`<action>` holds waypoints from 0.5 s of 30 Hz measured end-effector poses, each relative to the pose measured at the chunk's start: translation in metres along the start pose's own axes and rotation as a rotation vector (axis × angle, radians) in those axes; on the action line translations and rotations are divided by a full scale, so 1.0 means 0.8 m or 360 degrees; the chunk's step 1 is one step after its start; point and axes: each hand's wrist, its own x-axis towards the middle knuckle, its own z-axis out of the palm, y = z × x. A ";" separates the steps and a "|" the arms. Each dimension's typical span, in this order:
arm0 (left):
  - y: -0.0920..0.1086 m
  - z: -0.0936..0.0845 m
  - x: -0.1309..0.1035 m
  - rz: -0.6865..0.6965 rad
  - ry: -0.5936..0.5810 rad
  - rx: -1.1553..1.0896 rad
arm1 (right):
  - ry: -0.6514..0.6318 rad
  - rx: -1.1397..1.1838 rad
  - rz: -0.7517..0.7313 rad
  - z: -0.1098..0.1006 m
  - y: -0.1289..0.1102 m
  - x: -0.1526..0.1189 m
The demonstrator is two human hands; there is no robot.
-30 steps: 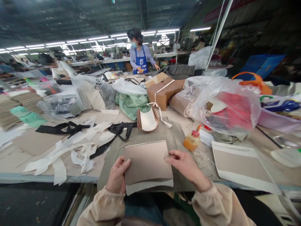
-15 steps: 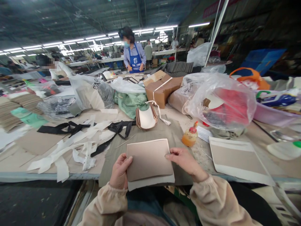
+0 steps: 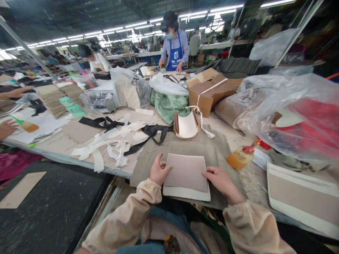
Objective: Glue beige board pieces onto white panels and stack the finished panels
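In front of me a smooth beige rectangular panel (image 3: 186, 173) lies over a slightly larger white-edged sheet (image 3: 185, 193), whose pale strip shows along the near side. My left hand (image 3: 159, 172) grips the left edge, thumb on top, with the index finger raised beside the corner. At the right edge, my right hand (image 3: 219, 179) pinches the panel between thumb and fingers. Under both is a grey-green cloth mat (image 3: 148, 165). Beyond the panel stands a curved bundle of white and brown pieces (image 3: 186, 125). A bottle of orange liquid (image 3: 238, 157) with a red top leans to the right.
White strips (image 3: 119, 137) and black straps (image 3: 156, 132) litter the left. Behind stand a green bag (image 3: 169, 106), a cardboard box (image 3: 205, 100) and a plastic bag (image 3: 296, 116). Another beige panel (image 3: 304, 194) lies right. A co-worker's hand (image 3: 7, 128) shows far left; a person in a blue apron (image 3: 174, 53) stands opposite.
The view has swung left, so things sit further right in it. The panel now lies lower and flatter on the mat. My left index finger has lifted away from the edge.
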 end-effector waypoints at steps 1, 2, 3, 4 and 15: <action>-0.005 -0.002 0.001 0.0032 -0.0020 0.0036 | -0.0018 -0.0055 0.0016 0.000 -0.001 0.001; -0.009 -0.004 0.001 0.0066 -0.0045 0.0068 | -0.0039 -0.0106 0.0035 0.000 -0.002 0.002; -0.012 -0.006 0.001 0.0099 -0.0072 0.0104 | -0.0056 -0.0151 0.0052 0.000 -0.003 0.002; -0.014 -0.008 0.000 0.0129 -0.0095 0.0154 | -0.0067 -0.0188 0.0065 0.001 -0.004 0.003; -0.010 -0.033 -0.015 0.1037 -0.0247 0.1332 | -0.0050 -0.0247 0.0152 0.000 -0.011 0.003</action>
